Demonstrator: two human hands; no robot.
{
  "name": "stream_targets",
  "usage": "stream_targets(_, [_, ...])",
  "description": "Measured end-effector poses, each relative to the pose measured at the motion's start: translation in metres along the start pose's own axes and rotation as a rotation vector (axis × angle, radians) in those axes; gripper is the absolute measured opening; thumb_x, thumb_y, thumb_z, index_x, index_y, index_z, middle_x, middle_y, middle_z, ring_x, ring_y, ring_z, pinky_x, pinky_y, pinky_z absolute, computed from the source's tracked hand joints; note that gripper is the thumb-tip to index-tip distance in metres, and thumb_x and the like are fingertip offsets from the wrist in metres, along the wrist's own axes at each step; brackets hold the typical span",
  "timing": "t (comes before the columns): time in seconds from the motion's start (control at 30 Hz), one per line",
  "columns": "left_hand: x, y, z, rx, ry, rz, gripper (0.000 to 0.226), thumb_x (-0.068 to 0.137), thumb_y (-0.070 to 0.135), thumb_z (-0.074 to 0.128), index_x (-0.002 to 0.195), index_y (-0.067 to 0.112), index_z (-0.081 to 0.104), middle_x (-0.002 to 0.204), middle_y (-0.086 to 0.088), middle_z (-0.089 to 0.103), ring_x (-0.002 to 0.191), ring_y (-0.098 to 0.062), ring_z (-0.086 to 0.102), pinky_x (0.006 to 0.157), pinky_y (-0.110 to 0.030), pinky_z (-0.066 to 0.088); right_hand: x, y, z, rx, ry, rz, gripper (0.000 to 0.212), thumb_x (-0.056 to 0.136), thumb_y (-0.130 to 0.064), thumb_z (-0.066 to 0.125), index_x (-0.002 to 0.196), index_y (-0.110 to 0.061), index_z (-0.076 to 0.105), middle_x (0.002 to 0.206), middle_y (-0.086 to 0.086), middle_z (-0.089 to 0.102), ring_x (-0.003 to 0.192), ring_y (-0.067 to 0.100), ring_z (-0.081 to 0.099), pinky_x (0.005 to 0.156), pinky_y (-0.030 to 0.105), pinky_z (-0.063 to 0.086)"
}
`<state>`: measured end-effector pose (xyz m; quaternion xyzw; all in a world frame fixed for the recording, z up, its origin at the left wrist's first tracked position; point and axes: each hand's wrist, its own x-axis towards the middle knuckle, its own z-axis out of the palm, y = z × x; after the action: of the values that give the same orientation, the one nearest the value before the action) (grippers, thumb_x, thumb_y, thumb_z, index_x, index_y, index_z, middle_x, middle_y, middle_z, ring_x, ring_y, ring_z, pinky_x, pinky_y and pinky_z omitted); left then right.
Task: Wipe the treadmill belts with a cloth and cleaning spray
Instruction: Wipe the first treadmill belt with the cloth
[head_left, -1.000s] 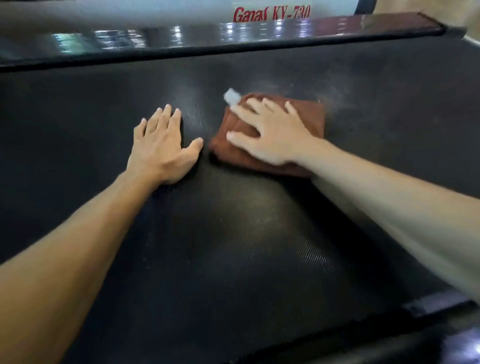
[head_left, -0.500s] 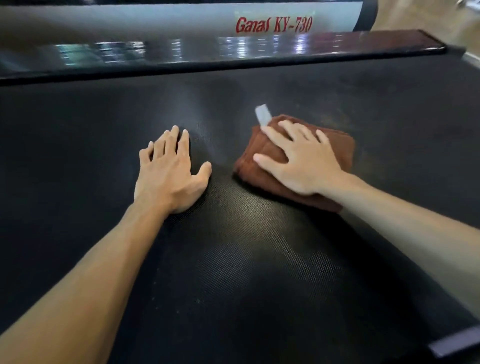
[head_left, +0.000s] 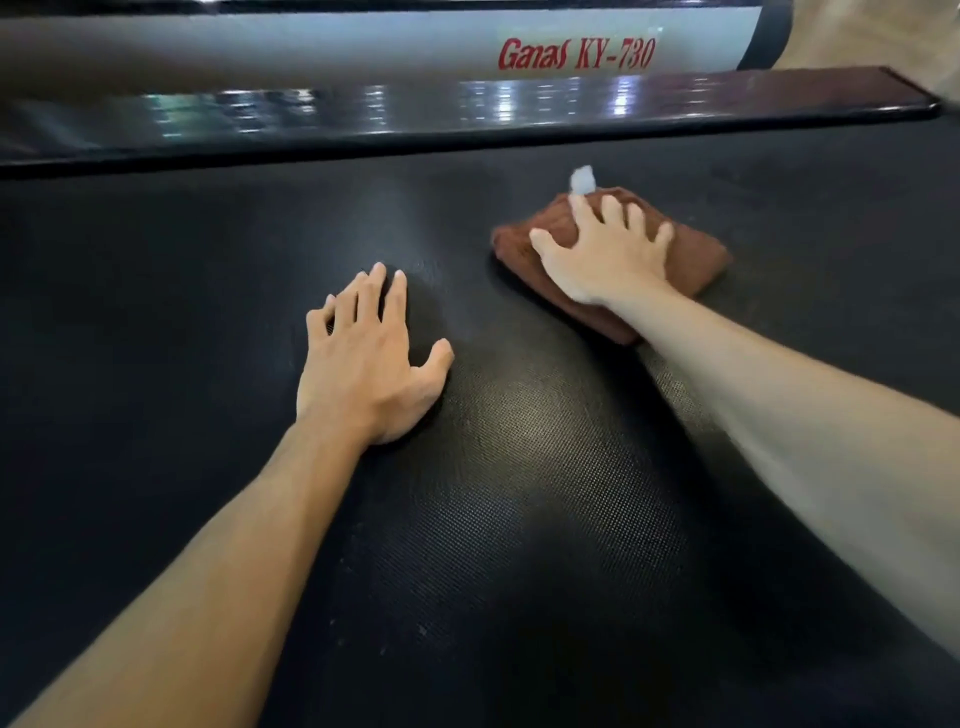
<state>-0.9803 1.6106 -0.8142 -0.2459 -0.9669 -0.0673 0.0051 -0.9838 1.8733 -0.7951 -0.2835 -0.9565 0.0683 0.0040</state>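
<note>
Cloth (head_left: 696, 260) slid farther; rail (head_left: 363, 41) reads "Ganas KY-730".

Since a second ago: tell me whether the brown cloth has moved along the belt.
Yes. The brown cloth under the right hand has slid rightward, from left of the red Ganas KY-730 lettering to below and right of it.

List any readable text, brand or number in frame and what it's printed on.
"Ganas KY-730": red italic lettering on the pale side panel of the treadmill, beyond the glossy dark side rail.
White tag on the brown cloth: too blurred to tell if it carries print.
Nothing else readable on the belt.
</note>
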Motion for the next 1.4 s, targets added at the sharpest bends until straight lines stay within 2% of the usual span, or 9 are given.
stream_targets(0.17, [0.0,0.0,-0.002,0.002,-0.007,-0.002,0.087,0.093,0.065,0.021,0.163,0.015,0.009,0.171,-0.004,0.002,0.157,-0.02,0.0,0.125,-0.046,0.01,-0.027,-0.016,0.006,-0.019,-0.05,-0.478,0.077,0.094,-0.081,0.03,0.162,-0.046,0.021,0.173,-0.006,0.016,0.159,0.02,0.011,0.127,0.055,0.002])
stream_targets(0.37, [0.0,0.0,0.002,0.014,-0.001,0.004,0.084,0.097,0.064,0.024,0.163,0.015,0.009,0.171,-0.004,0.002,0.157,-0.02,0.0,0.125,-0.046,0.01,0.013,-0.012,0.004,0.01,0.022,0.086,0.09,0.091,-0.081,0.024,0.165,-0.031,0.018,0.171,0.01,0.016,0.157,0.038,0.011,0.122,0.066,0.002])
stream_targets(0.53, [0.002,-0.004,0.002,0.023,-0.004,0.009,0.087,0.094,0.066,0.021,0.163,0.015,0.009,0.171,-0.004,0.003,0.157,-0.02,0.002,0.125,-0.046,0.012,0.015,-0.034,0.0,-0.032,-0.084,-0.549,0.079,0.094,-0.08,0.031,0.163,-0.042,0.02,0.173,-0.006,0.015,0.159,0.021,0.011,0.127,0.055,0.002])
stream_targets(0.6, [0.002,-0.004,0.004,0.021,-0.001,0.01,0.087,0.094,0.067,0.018,0.163,0.014,0.009,0.171,-0.004,0.003,0.157,-0.021,0.002,0.125,-0.047,0.012,0.0,-0.011,0.004,-0.008,-0.088,-0.666,0.083,0.087,-0.085,0.026,0.161,-0.049,0.02,0.172,-0.011,0.017,0.159,0.014,0.011,0.128,0.05,0.001])
stream_targets(0.8, [0.003,-0.002,0.003,0.018,0.002,0.008,0.096,0.085,0.069,0.01,0.163,0.015,0.009,0.171,-0.003,0.003,0.157,-0.019,0.001,0.125,-0.045,0.011,0.079,-0.038,-0.001,-0.002,0.001,-0.073,0.087,0.093,-0.079,0.024,0.165,-0.033,0.011,0.172,0.007,0.018,0.158,0.035,0.014,0.123,0.066,0.003])
stream_targets(1.0, [0.006,-0.006,0.002,0.018,-0.01,0.024,0.099,0.081,0.073,0.006,0.162,0.016,0.009,0.171,-0.003,0.004,0.157,-0.02,0.003,0.125,-0.047,0.015,0.045,-0.079,0.004,-0.051,-0.108,-0.664,0.073,0.098,-0.073,0.031,0.163,-0.042,0.019,0.173,-0.004,0.016,0.159,0.02,0.011,0.127,0.056,0.002])
stream_targets(1.07, [0.004,-0.005,0.003,0.016,-0.009,0.016,0.098,0.083,0.071,0.007,0.163,0.015,0.009,0.171,-0.002,0.004,0.157,-0.019,0.003,0.125,-0.046,0.014,0.044,-0.044,0.006,-0.042,-0.056,-0.617,0.079,0.091,-0.08,0.027,0.161,-0.045,0.022,0.172,-0.006,0.018,0.159,0.017,0.013,0.127,0.054,0.004])
stream_targets(1.23, [0.005,-0.003,0.004,0.021,0.007,0.014,0.094,0.085,0.068,0.011,0.163,0.015,0.009,0.17,-0.002,0.004,0.156,-0.02,0.004,0.123,-0.045,0.013,0.09,-0.023,-0.005,-0.007,-0.007,-0.045,0.087,0.091,-0.08,0.022,0.165,-0.034,0.016,0.173,0.005,0.016,0.158,0.034,0.013,0.123,0.065,0.003])
stream_targets(1.4, [0.003,-0.004,0.002,0.024,-0.004,0.02,0.094,0.086,0.068,0.012,0.163,0.014,0.009,0.171,-0.004,0.004,0.156,-0.021,0.004,0.123,-0.046,0.013,0.039,-0.06,0.001,-0.03,-0.058,-0.52,0.073,0.098,-0.072,0.033,0.162,-0.04,0.023,0.172,-0.003,0.019,0.158,0.023,0.014,0.126,0.06,0.004])
